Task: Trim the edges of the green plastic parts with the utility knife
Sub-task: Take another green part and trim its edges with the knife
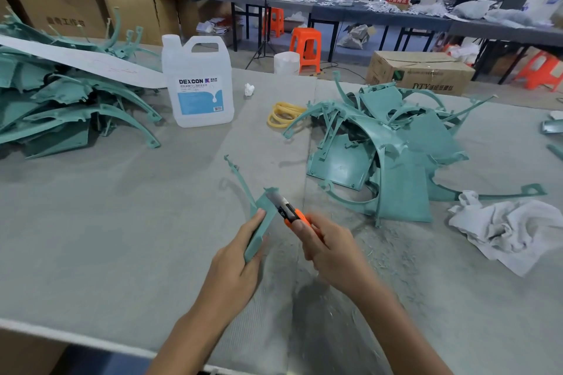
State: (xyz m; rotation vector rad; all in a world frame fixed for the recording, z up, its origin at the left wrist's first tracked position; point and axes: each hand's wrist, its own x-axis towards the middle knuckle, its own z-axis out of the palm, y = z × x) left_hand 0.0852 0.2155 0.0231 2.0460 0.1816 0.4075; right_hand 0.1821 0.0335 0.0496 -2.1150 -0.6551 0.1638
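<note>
Left hand (240, 250) is gripping a flat teal-green plastic part with a thin curved arm (259, 237), thumb lying along its upper face and fingers curling beneath. The part is being held above the grey felt-covered work table (122, 222), near the front centre, with its thin arm pointing up and away from the person.

Right hand (329, 250) is closing fully round the handle of an orange utility knife with a metal blade section (286, 208). The blade end is lying against the top edge of the held part. The right hand is slightly blurred, so exact finger placement cannot be determined.

A heap of untidy teal-green plastic parts (396, 146) is lying to the right of the hands, well apart from them. A second heap of similar green parts (61, 106) is lying at far left, with a long white strip (76, 61) resting across it.

Fine pale shavings (365, 246) are lying on the table just beside the right hand. A crumpled white cloth (511, 228) is lying at the right, touching the near edge of the right-hand heap. A translucent white plastic jug with a blue label (198, 85) is standing upright between the heaps, with yellow rubber rings (283, 114) lying near it.
</note>
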